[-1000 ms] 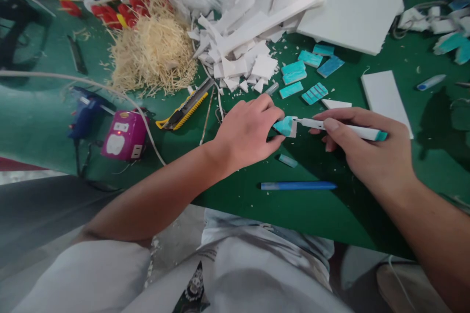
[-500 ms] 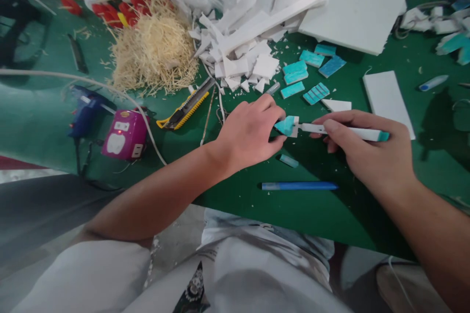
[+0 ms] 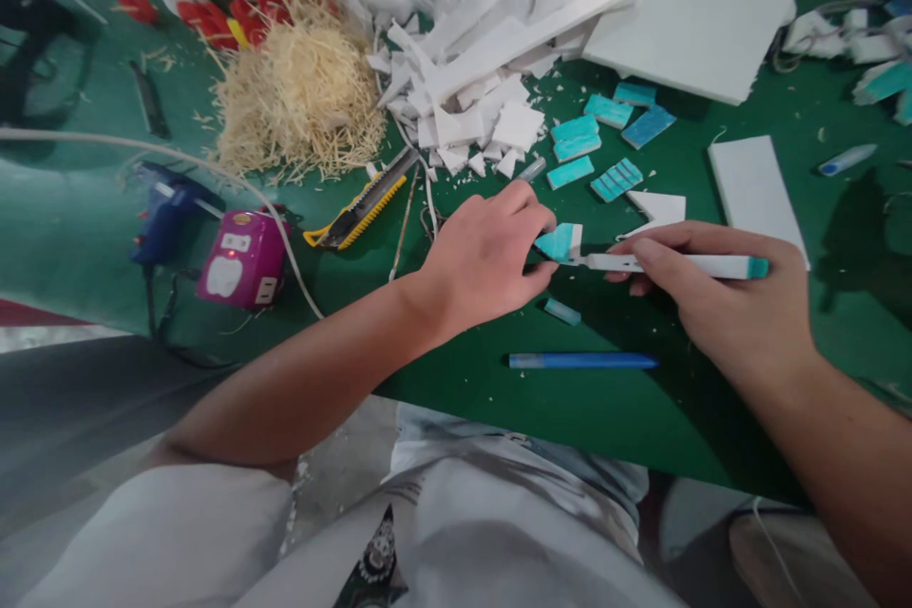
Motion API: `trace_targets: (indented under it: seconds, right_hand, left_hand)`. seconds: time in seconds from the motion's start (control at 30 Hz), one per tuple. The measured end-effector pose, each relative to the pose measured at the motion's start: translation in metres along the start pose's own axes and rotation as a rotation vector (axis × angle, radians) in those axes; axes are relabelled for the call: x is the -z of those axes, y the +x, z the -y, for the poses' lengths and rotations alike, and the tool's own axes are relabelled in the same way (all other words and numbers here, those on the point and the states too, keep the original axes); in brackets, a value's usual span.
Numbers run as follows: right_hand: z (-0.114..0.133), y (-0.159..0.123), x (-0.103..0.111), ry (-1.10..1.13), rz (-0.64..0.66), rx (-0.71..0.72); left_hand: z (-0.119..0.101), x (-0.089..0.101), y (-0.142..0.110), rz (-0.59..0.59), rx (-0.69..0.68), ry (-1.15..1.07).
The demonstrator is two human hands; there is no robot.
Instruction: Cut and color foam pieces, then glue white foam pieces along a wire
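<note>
Two hands meet over one small foam piece, and I take the blue pen as my landmark. The foam piece is beyond this pen, as seen from the person, above its left half. The left hand, beyond the pen and more to its left, is the nearer one: its thumb and forefinger are closed around the left end of the piece, so the long axis of the piece I cannot tell. The white band of the piece shows on the right, away from this grip. The right hand, beyond the pen and past its right end, does not touch the piece; its fingers are pressed together on a white marker. This marker lies nearly parallel to the pen, with the tip to the left, and it seems to touch the near right corner of the piece. A small cap rests between piece and pen.
</note>
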State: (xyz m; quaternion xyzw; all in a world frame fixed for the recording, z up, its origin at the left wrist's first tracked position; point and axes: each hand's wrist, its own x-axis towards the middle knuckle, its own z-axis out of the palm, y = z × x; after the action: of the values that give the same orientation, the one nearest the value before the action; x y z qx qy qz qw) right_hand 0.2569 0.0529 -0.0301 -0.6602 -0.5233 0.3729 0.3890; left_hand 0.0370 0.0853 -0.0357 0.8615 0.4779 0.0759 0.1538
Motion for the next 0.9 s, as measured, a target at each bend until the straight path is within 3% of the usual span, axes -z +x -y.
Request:
trace_targets:
  seconds: [0.43,0.63,0.9]
  right_hand:
    - [0.0002,0.0076,-0.0016,-0.026,0.011,0.081]
    - [-0.0016,0.0078,-0.0006,-0.021,0.051,0.042]
    - [0.0022,0.006,-0.0027,-0.016,0.009,0.015]
  left_hand:
    - [0.0017,-0.0017,-0.0003,-0.017,-0.024,0.016]
    - [0.0006,-0.0002,0.0004,0.006,-0.006,0.004]
    - [0.0011,-0.0006,0.0,-0.001,-0.015,0.005]
